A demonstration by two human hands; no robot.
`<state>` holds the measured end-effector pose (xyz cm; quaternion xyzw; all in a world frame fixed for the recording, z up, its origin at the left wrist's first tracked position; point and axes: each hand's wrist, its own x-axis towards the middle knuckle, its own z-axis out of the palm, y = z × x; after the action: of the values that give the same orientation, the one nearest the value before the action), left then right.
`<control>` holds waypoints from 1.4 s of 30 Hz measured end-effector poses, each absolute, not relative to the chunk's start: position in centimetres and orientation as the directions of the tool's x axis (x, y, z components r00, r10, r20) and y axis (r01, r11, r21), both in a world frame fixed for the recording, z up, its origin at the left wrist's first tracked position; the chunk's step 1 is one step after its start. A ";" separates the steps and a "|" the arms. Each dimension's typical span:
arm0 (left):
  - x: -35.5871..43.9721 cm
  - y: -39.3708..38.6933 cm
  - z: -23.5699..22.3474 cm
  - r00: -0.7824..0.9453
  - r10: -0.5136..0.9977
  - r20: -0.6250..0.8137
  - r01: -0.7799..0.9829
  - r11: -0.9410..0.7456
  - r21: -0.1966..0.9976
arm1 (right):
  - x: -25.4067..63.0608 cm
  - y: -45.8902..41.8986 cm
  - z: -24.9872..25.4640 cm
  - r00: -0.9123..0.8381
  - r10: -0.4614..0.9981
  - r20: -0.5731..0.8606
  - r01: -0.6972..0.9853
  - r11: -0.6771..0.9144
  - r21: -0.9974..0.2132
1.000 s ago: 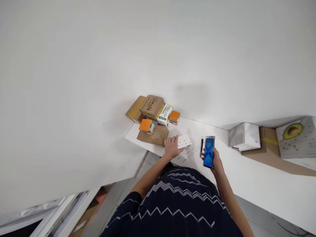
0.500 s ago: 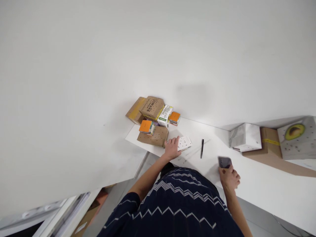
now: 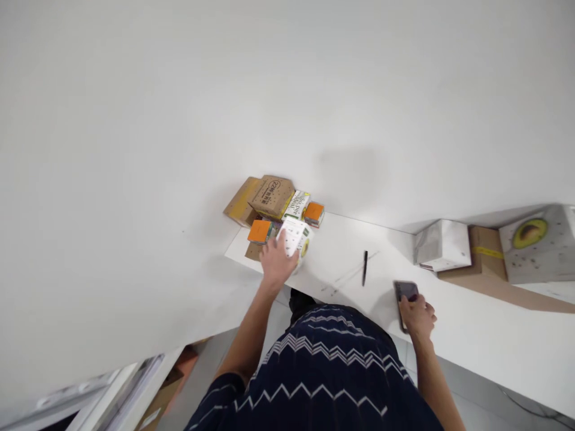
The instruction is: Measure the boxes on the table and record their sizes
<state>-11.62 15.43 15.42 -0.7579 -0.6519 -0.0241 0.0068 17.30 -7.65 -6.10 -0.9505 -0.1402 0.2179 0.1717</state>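
A white dotted cardboard box (image 3: pixel 294 234), seemingly being carried and needing a steady grip, was clamped in the left hand (image 3: pixel 275 261) over the white counter (image 3: pixel 339 257), while a dark oblong phone (image 3: pixel 401 291) was touched by the right hand (image 3: pixel 419 316), whose grip was unclear.

The white box (image 3: pixel 294 233) has dark specks.
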 end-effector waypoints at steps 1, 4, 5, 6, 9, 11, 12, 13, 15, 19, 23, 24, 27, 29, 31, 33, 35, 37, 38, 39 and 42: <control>-11.9 16.0 15.7 0.122 0.990 0.067 0.992 -0.122 0.010 | 17.4 -7.6 -6.0 0.866 0.344 -0.363 0.191 -0.898 -0.396; -12.5 17.4 15.6 0.053 0.993 0.109 0.999 -0.054 0.001 | 18.0 -7.3 -5.8 0.866 0.373 -0.333 0.214 -0.879 -0.426; -12.7 17.8 15.4 0.042 0.992 0.118 0.999 -0.043 0.002 | 18.2 -7.2 -5.7 0.869 0.381 -0.316 0.224 -0.872 -0.435; -12.8 18.1 15.1 0.040 0.991 0.129 0.999 -0.040 0.001 | 18.5 -7.1 -5.6 0.874 0.386 -0.294 0.232 -0.865 -0.444; -13.0 18.7 14.1 0.063 0.981 0.181 0.998 -0.058 -0.032 | 19.3 -6.7 -5.0 0.887 0.417 -0.197 0.281 -0.827 -0.486; -13.0 18.8 13.5 0.072 0.973 0.219 0.997 -0.063 -0.048 | 20.1 -6.1 -4.2 0.888 0.453 -0.077 0.352 -0.779 -0.520; -13.0 18.7 13.4 0.072 0.969 0.235 0.997 -0.062 -0.049 | 20.5 -5.8 -3.8 0.887 0.461 0.001 0.392 -0.753 -0.528; -13.0 18.7 13.2 0.071 0.966 0.250 0.997 -0.062 -0.046 | 21.1 -5.3 -3.3 0.883 0.461 0.083 0.432 -0.732 -0.527; -12.9 18.6 13.2 0.075 0.959 0.273 0.997 -0.066 -0.042 | 22.4 -4.3 -2.3 0.872 0.435 0.224 0.486 -0.715 -0.503; -12.8 18.1 13.1 0.099 0.940 0.325 0.995 -0.089 -0.045 | 25.0 -1.9 -0.7 0.869 0.385 0.311 0.494 -0.720 -0.488; -13.0 17.2 12.7 0.135 0.899 0.417 0.989 -0.147 -0.002 | 26.3 -0.2 0.1 0.924 0.294 0.244 0.382 -0.723 -0.575; -13.1 17.0 12.5 0.142 0.885 0.443 0.985 -0.169 0.021 | 26.5 0.1 0.2 0.935 0.272 0.226 0.354 -0.716 -0.602; -13.3 16.3 12.1 0.208 0.797 0.567 0.941 -0.321 0.105 | 26.5 0.4 0.3 0.962 0.202 0.185 0.274 -0.683 -0.677; -13.1 15.8 11.9 0.284 0.691 0.665 0.863 -0.486 0.138 | 26.4 0.5 0.2 0.970 0.166 0.175 0.241 -0.675 -0.698; -12.6 14.9 11.6 0.352 0.601 0.718 0.764 -0.627 0.150 | 26.4 0.8 0.2 0.972 0.157 0.176 0.236 -0.679 -0.695; -11.7 13.9 11.1 0.425 0.565 0.707 0.679 -0.716 0.164 | 26.6 1.0 0.2 0.972 0.169 0.164 0.235 -0.676 -0.698; -10.7 12.8 10.4 0.507 0.556 0.659 0.608 -0.772 0.183 | 26.9 1.1 0.5 0.976 0.169 0.138 0.216 -0.661 -0.719; -9.9 11.9 9.4 0.578 0.554 0.600 0.556 -0.805 0.208 | 26.9 0.9 1.0 0.980 0.156 0.120 0.193 -0.639 -0.745; -9.5 11.6 8.8 0.604 0.562 0.565 0.539 -0.810 0.230 | 26.8 0.6 1.3 0.982 0.148 0.119 0.186 -0.625 -0.758; -9.2 11.4 8.1 0.622 0.581 0.524 0.529 -0.806 0.265 | 26.4 0.3 1.7 0.983 0.146 0.112 0.179 -0.604 -0.777; -8.6 11.3 6.3 0.611 0.699 0.372 0.533 -0.711 0.459 | 24.1 -0.4 2.9 0.982 0.186 -0.026 0.054 -0.411 -0.910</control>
<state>-8.62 11.29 6.35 -0.8844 -0.3482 -0.2706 -0.1529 24.10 -0.43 2.91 -0.8376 -0.0716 0.0614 0.5381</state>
